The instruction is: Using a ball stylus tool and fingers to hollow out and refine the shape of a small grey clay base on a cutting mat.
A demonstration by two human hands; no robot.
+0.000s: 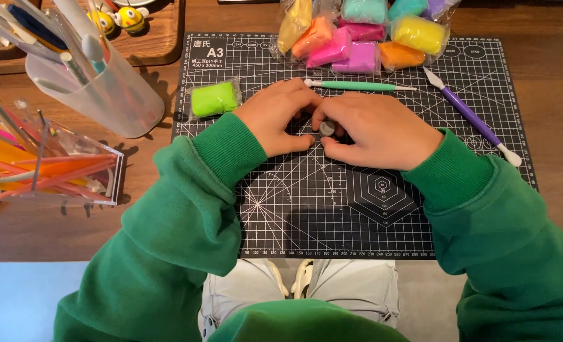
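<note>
My left hand and my right hand meet over a black cutting mat with a white grid. Between the fingertips sits a small grey-white lump of clay, pinched by my right thumb and fingers, with my left fingers touching it from the other side. Both arms wear green sleeves. A bright green clay block in clear wrap lies just left of my left hand.
Bags of coloured clay lie at the mat's far edge. A mint modelling tool lies above my hands, a purple one to the right. A clear cup of tools, an acrylic holder and a wooden tray stand at left.
</note>
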